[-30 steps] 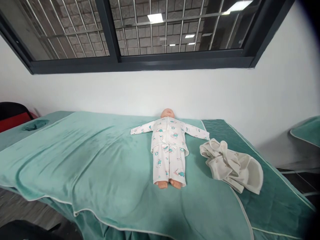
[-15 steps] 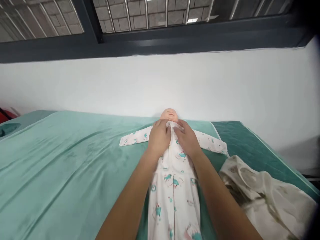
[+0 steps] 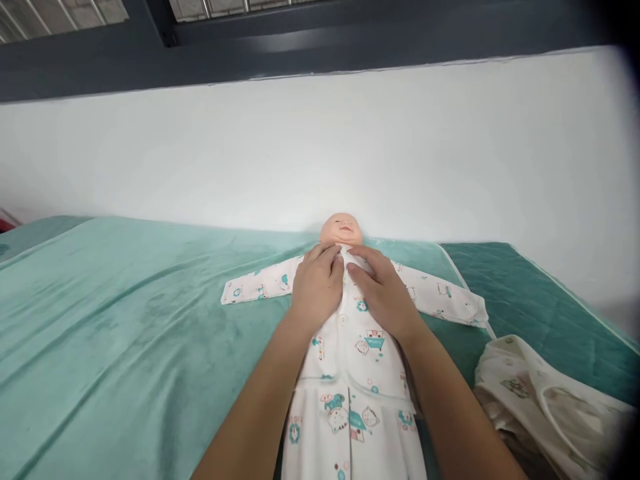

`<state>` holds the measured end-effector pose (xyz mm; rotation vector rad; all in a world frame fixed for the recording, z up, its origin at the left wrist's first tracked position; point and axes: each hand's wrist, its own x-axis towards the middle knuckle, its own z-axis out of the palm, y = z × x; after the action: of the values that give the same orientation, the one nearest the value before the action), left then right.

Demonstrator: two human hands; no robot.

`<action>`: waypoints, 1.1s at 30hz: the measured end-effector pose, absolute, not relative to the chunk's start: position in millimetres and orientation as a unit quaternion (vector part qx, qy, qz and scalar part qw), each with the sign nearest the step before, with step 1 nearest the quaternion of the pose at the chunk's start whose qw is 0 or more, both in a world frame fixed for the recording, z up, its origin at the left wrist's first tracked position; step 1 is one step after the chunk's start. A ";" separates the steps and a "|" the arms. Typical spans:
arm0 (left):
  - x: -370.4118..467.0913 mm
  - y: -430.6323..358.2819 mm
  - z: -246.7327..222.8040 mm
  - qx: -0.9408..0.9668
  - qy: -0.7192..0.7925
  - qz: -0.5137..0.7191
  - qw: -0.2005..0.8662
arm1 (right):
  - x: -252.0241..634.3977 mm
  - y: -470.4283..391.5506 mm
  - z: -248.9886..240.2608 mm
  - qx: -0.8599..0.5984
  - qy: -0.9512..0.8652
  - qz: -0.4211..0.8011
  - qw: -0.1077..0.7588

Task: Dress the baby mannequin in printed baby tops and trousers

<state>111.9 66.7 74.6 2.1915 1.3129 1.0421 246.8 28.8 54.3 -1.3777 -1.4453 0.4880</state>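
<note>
A baby doll (image 3: 341, 229) lies on its back with its head against the white wall. It wears a white printed baby shirt (image 3: 373, 357), with sleeves spread out to both sides and a button on the front. White printed baby trousers (image 3: 317, 427) lie below the shirt's hem. My left hand (image 3: 320, 280) rests on the upper chest, fingers laid near the collar. Opposite it, my right hand (image 3: 383, 287) lies on the other half of the shirt front, thumb apart from the fingers. The hands partly cover the collar and shoulders.
A light green cover (image 3: 125, 320) lies under the doll, with a darker green one (image 3: 530, 287) at the right. A crumpled cream garment or cloth (image 3: 530, 393) sits at the lower right. Behind rises the white wall (image 3: 250, 153), below a dark window frame (image 3: 300, 40).
The view has tilted down and come closer, so the doll and clothes appear larger. Both hands remain on the upper chest, slightly shifted on the shirt front.
</note>
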 end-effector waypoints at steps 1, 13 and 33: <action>112.2 66.6 74.5 0.781 0.466 0.370 0.189 | 246.8 28.1 54.9 -0.576 -0.603 0.201 0.514; 110.1 65.5 73.9 0.786 0.457 0.369 0.194 | 245.0 26.9 56.0 -0.577 -0.613 0.191 0.504; 109.3 64.1 76.2 0.803 0.462 0.325 0.188 | 241.6 22.2 61.2 -0.608 -0.588 0.224 0.485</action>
<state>109.3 64.1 76.2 2.2599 1.2995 0.9144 241.6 22.2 61.2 -1.4799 -1.4306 0.5448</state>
